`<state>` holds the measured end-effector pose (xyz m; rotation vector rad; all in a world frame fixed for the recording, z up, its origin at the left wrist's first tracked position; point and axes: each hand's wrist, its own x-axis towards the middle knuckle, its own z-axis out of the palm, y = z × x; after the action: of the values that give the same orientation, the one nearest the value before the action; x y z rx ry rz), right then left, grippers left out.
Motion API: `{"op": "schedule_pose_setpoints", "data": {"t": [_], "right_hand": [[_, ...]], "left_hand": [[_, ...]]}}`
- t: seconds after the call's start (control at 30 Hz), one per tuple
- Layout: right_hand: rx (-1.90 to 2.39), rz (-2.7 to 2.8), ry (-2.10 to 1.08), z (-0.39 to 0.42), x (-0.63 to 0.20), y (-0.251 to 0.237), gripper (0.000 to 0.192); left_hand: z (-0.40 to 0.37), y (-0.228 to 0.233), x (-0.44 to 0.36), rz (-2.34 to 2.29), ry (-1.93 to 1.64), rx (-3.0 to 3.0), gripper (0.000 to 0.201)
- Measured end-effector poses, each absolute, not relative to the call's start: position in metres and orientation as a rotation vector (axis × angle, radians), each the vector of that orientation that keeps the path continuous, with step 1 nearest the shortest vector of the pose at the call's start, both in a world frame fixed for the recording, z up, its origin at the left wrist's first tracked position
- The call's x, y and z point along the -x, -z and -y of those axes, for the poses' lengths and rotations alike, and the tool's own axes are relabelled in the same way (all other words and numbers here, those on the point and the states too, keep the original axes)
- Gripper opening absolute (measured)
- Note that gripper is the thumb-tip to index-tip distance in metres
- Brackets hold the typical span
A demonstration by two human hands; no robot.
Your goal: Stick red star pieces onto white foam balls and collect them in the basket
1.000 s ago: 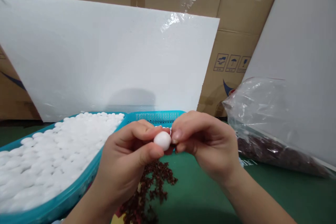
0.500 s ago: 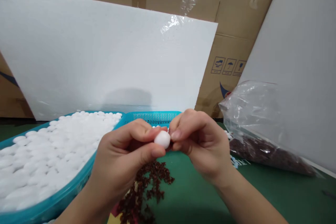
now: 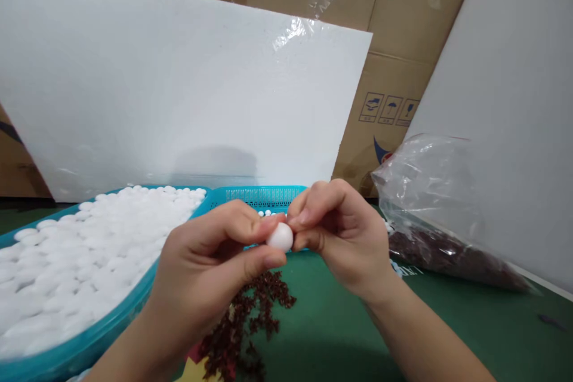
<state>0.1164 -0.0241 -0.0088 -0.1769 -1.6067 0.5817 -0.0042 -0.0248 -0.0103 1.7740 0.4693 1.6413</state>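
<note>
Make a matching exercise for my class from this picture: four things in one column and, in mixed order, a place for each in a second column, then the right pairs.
Things
1. white ball
2. teal basket
3. plastic bag
4. dark red bits

Places
A. at the right, against the grey board
B. loose on the green table, below the hands
C. pinched between left hand and right hand
D. at the left, full of white pieces

Pairs: 1-C, 2-D, 3-A, 4-B
</note>
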Motion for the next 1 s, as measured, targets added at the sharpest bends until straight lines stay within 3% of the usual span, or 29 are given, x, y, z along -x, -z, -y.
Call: {"op": "schedule_pose_setpoints", "data": {"t": [0.53, 0.7, 1.0], "right_hand": [[0.309, 1.625, -0.497, 0.030, -0.117, 0.006, 0.023], [0.353, 1.546, -0.420, 0.031, -0.112, 0.007, 0.022], [0.336, 1.556, -0.432, 0.025, -0.111, 0.009, 0.018]], "left_hand": [[0.027, 0.011, 0.003, -0.309, -1.565, -1.642, 0.016], [0.023, 0.009, -0.001, -0.242, -1.425, -1.447, 0.005], [0.013, 0.012, -0.001, -0.288, -1.364, -1.346, 0.012]]}}
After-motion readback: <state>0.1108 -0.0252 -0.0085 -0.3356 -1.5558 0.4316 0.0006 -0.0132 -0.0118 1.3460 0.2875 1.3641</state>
